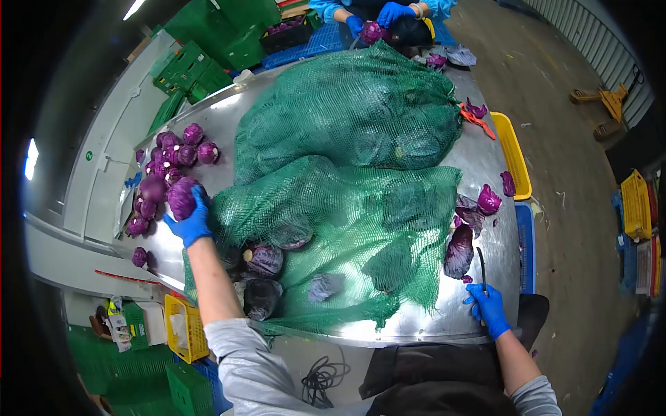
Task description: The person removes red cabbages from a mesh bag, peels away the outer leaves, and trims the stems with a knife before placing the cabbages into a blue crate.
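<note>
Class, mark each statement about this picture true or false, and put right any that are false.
1. The left hand is on a purple cabbage. True.
2. The right hand is also on a purple cabbage. False: it holds a slim dark tool.
3. The upper green mesh bag lies on a metal table. True.
4. That bag's red-orange tie is at its left end, as pictured. False: the red-orange tie is at its right end.
5. The person across the table wears blue gloves. True.
</note>
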Demonstrator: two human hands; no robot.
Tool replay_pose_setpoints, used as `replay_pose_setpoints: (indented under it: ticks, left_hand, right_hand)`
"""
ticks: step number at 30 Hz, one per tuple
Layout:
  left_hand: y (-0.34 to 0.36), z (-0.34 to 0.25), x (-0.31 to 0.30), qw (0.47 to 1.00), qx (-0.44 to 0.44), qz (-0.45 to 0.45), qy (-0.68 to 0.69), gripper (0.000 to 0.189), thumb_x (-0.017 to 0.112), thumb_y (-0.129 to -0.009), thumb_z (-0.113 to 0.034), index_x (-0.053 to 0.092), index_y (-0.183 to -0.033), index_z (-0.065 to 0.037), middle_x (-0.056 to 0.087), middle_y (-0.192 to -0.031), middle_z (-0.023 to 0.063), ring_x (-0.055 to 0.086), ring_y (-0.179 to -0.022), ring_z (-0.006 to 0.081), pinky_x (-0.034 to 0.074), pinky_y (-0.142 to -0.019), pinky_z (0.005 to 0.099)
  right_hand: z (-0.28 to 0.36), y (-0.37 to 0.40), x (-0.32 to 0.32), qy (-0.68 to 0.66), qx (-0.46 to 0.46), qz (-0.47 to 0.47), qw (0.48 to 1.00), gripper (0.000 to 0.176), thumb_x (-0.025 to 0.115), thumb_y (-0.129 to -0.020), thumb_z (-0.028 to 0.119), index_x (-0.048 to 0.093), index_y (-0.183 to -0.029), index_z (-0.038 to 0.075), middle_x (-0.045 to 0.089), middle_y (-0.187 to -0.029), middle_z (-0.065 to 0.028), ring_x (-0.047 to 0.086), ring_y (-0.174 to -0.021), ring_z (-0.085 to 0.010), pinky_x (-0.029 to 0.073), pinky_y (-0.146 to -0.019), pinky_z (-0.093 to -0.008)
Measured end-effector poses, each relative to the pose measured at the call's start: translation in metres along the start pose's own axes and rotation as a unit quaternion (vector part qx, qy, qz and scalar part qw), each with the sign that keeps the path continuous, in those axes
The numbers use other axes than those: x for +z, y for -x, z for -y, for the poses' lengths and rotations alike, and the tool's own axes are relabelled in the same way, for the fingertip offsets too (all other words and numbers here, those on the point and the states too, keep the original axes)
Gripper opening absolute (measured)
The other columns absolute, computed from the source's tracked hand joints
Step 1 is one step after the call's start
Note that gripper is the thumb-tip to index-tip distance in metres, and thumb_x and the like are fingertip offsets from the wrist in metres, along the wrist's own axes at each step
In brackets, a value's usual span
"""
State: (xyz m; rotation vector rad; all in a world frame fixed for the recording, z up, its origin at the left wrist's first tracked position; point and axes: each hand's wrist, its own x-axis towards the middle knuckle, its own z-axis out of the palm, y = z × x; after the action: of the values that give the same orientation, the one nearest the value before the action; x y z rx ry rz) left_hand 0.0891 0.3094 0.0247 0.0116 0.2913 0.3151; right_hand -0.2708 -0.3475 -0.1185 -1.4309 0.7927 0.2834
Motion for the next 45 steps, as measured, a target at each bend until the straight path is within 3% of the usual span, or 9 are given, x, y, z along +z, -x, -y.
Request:
replay_pose_setpoints:
  ticks: [5,9,15,19,22,25,28,31,45]
  left_hand:
    - [0.035,0.024,0.044,0.958,0.208,0.084,-0.180,0.088,0.065,-0.079,-0.040,0.020,-0.146,-0.006,0.021,-0.150,0.0239,0.034,-0.130,0.0471,0.030,-0.106,0.0606]
    - [0.073,0.053,0.047,0.893,0.010,0.166,-0.417,0.055,0.048,-0.093,-0.035,0.043,-0.134,0.002,0.044,-0.137,0.0254,0.046,-0.125,0.0391,0.039,-0.104,0.0495]
    - [0.170,0.131,-0.011,0.607,-0.172,0.226,-0.742,0.022,0.050,-0.081,-0.011,0.066,-0.086,0.004,0.067,-0.078,0.0109,0.064,-0.071,0.0178,0.050,-0.072,0.0275]
    - [0.172,0.145,-0.072,0.104,-0.123,0.270,-0.949,0.036,0.067,-0.081,-0.015,0.063,-0.115,-0.004,0.065,-0.074,0.0060,0.060,-0.063,0.0130,0.049,-0.058,0.0299]
    - [0.173,0.170,-0.067,0.173,-0.214,0.174,-0.946,0.050,0.068,-0.081,-0.015,0.054,-0.129,-0.008,0.067,-0.085,0.0112,0.062,-0.063,0.0169,0.051,-0.061,0.0329]
    - [0.144,0.175,-0.071,0.409,-0.242,0.173,-0.863,0.064,0.069,-0.080,-0.013,0.042,-0.139,-0.009,0.066,-0.107,0.0160,0.066,-0.080,0.0224,0.052,-0.072,0.0358]
    - [0.109,0.175,-0.080,0.208,0.205,0.412,-0.863,0.065,0.070,-0.076,-0.016,0.045,-0.136,-0.009,0.061,-0.117,0.0160,0.060,-0.105,0.0299,0.048,-0.089,0.0395]
    - [0.108,0.183,-0.069,-0.039,0.068,0.330,-0.941,0.062,0.071,-0.074,-0.026,0.049,-0.129,-0.006,0.059,-0.116,0.0186,0.057,-0.109,0.0343,0.044,-0.097,0.0385]
    - [0.185,0.206,-0.070,-0.029,0.154,0.355,-0.922,0.064,0.082,-0.059,-0.030,0.056,-0.112,-0.005,0.053,-0.111,0.0194,0.051,-0.103,0.0372,0.045,-0.085,0.0442]
  right_hand:
    - [0.000,-0.002,0.002,0.001,0.008,-0.029,1.000,0.019,0.059,-0.091,0.021,0.065,-0.096,0.005,0.067,-0.072,-0.0104,0.048,-0.040,-0.0092,0.035,-0.034,-0.0234]
    - [-0.004,-0.003,0.005,-0.006,-0.001,-0.038,0.999,0.018,0.060,-0.090,0.021,0.065,-0.094,0.005,0.067,-0.070,-0.0099,0.046,-0.038,-0.0093,0.033,-0.034,-0.0241]
    - [0.002,0.002,0.006,-0.024,-0.002,-0.037,0.999,0.017,0.063,-0.089,0.021,0.064,-0.090,0.004,0.066,-0.069,-0.0098,0.046,-0.038,-0.0095,0.033,-0.034,-0.0246]
    - [-0.004,0.001,0.002,-0.021,-0.003,-0.019,1.000,0.021,0.058,-0.092,0.022,0.066,-0.098,0.004,0.066,-0.072,-0.0087,0.048,-0.039,-0.0088,0.035,-0.034,-0.0228]
    - [-0.009,-0.001,0.000,-0.042,-0.018,-0.011,0.999,0.020,0.062,-0.090,0.022,0.065,-0.096,0.004,0.066,-0.069,-0.0092,0.048,-0.039,-0.0094,0.034,-0.035,-0.0238]
    - [-0.013,-0.001,-0.001,-0.044,-0.023,-0.007,0.999,0.022,0.061,-0.091,0.024,0.065,-0.099,0.004,0.066,-0.071,-0.0089,0.049,-0.039,-0.0093,0.035,-0.035,-0.0231]
    - [-0.014,0.000,-0.003,-0.041,-0.035,0.000,0.999,0.022,0.059,-0.091,0.023,0.066,-0.099,0.003,0.066,-0.072,-0.0091,0.050,-0.041,-0.0085,0.037,-0.035,-0.0226]
    - [-0.016,0.000,-0.004,-0.056,-0.042,0.002,0.998,0.023,0.059,-0.092,0.025,0.066,-0.098,0.004,0.066,-0.071,-0.0091,0.050,-0.041,-0.0083,0.037,-0.036,-0.0228]
    - [-0.015,0.001,-0.003,-0.057,-0.023,-0.002,0.998,0.022,0.060,-0.091,0.024,0.066,-0.101,0.004,0.064,-0.069,-0.0068,0.049,-0.041,-0.0078,0.037,-0.036,-0.0213]
